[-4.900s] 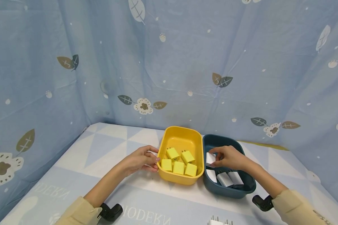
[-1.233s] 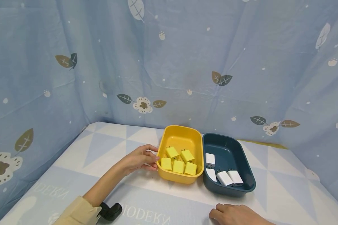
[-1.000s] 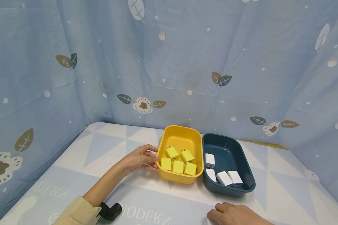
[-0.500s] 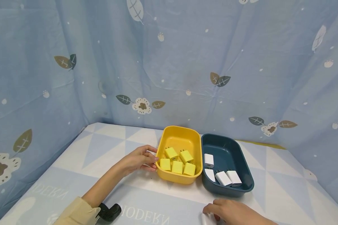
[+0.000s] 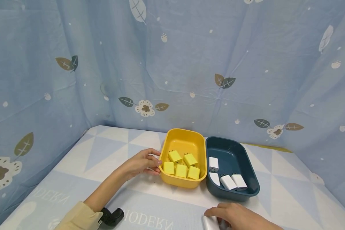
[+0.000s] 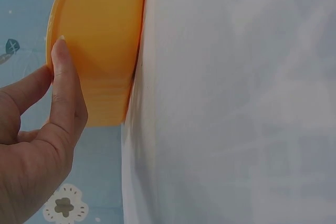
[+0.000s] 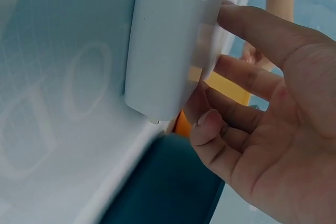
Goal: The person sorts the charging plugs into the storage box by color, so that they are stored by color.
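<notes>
My left hand holds the near left rim of the yellow bin, one fingertip lying on its outer wall in the left wrist view. Several yellow USB chargers sit in that bin. At the bottom of the head view, my right hand grips a white USB charger, close over the table. The right wrist view shows this charger with its port end up and the fingers at its right side, some tips hidden behind it. A dark blue bin with several white chargers stands just beyond.
The two bins stand side by side near the back of the cloth-covered table. Behind and to the left hangs a blue patterned curtain. A black wrist device shows at the left sleeve.
The right hand has left the blue bin, where a white charger now rests, and come back toward the front edge. Another white charger has come into view under its fingers. The left hand stays put.
</notes>
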### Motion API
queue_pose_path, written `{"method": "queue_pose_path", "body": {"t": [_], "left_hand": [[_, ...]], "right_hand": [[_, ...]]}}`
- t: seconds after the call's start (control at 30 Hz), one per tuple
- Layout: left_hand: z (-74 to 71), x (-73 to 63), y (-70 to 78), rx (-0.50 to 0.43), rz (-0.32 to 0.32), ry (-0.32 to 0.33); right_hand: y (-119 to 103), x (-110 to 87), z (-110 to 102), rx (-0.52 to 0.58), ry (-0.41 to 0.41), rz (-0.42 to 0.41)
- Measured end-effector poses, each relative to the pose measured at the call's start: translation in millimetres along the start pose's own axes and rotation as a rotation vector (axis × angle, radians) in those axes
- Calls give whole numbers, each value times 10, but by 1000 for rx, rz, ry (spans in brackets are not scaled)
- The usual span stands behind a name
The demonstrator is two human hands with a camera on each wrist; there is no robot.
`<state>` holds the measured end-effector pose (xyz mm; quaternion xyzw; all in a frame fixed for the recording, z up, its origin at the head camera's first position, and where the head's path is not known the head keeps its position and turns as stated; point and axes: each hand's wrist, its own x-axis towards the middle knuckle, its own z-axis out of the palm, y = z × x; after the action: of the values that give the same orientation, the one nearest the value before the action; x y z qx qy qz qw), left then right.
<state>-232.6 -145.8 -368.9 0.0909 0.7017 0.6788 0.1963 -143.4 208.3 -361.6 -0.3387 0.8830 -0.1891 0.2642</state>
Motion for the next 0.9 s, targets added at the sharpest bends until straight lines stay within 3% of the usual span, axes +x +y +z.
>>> {"method": "queue_pose_path", "body": {"t": [0.53,0.9], "left_hand": [[4,-18,30,15,1,8],[4,-22,19,14,4,5]], "right_hand": [[-66,-9,1,-7,24,-26],[-95,-23,-27,46,21,-7]]}}
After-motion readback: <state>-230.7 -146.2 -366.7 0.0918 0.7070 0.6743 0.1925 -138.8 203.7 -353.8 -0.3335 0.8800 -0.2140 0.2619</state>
